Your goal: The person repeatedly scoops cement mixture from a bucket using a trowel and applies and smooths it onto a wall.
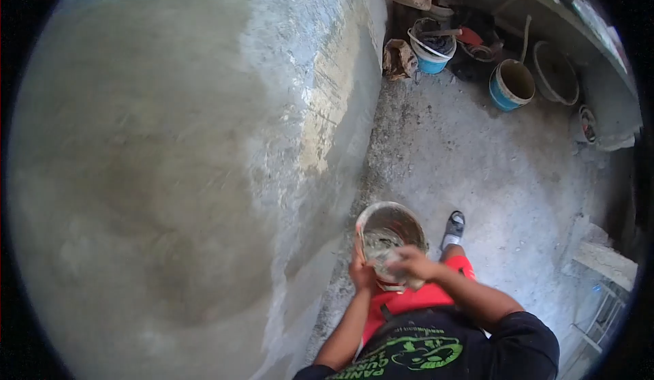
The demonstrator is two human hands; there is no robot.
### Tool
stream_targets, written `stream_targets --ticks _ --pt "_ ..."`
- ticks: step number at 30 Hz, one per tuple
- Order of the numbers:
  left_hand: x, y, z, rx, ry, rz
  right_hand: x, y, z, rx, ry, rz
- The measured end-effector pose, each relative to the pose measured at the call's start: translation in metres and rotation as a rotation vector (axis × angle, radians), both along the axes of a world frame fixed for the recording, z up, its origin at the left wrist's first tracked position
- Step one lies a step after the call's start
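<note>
A round bucket with a pale, dirty rim stands upright in front of my red shorts, with wet grey mix inside. My left hand grips the bucket's left side near the rim. Over the near part of the bucket's mouth is my right hand, blurred by motion. Its fingers are curled, and whatever they hold is too smeared to name. To the left rises a large wall with damp grey plaster and a paler, rough strip.
Along the far side are a blue-and-white bucket with dark contents, a blue bucket, a round basin, a torn paper bag and a small container. A concrete block lies at the right.
</note>
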State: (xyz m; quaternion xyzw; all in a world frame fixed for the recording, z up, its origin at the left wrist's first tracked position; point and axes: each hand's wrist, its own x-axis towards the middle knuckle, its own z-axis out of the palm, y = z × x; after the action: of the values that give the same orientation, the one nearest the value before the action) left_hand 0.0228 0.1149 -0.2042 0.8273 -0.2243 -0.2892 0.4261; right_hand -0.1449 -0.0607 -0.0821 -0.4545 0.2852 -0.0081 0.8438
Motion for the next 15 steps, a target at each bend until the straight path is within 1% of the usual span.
stream_targets --ticks 1,2,4,6,7,8,9,10,12,14,15 --pt "-0.009 -0.018 0.022 0.085 -0.205 0.101 -0.037 -0.014 -0.013 0.152 -0.019 -0.086" --pt "-0.014 -0.02 0.051 0.093 -0.199 0.122 -0.065 -0.049 0.04 0.31 0.125 -0.038" --pt "-0.008 -0.044 0.093 0.028 0.021 0.158 -0.119 -0.076 0.017 -0.124 0.295 -0.049" --pt "-0.002 -0.035 0.106 0.023 0.017 0.149 -0.123 -0.109 0.135 -0.31 0.709 0.208" --pt "0.003 -0.048 0.119 0.01 0.007 0.127 -0.135 -0.116 0.131 -0.339 0.715 0.195" --pt "0.001 -0.055 0.135 -0.014 -0.047 0.105 -0.156 -0.122 0.116 -0.695 0.571 0.316" --pt "-0.003 -0.062 0.165 -0.024 -0.095 0.09 -0.171 -0.119 0.107 -1.029 0.408 0.449" --pt "-0.002 -0.066 0.189 -0.063 -0.138 0.057 -0.163 -0.121 0.121 -0.929 0.489 0.449" --pt "0.002 -0.075 0.215 -0.132 -0.179 0.012 -0.141 -0.117 0.164 -1.071 0.609 0.447" --pt "0.011 -0.081 0.228 -0.176 -0.184 0.004 -0.115 -0.123 0.182 -1.164 0.521 0.546" --pt "0.014 -0.084 0.236 -0.239 -0.131 -0.012 -0.104 -0.126 0.187 -1.176 0.518 0.542"
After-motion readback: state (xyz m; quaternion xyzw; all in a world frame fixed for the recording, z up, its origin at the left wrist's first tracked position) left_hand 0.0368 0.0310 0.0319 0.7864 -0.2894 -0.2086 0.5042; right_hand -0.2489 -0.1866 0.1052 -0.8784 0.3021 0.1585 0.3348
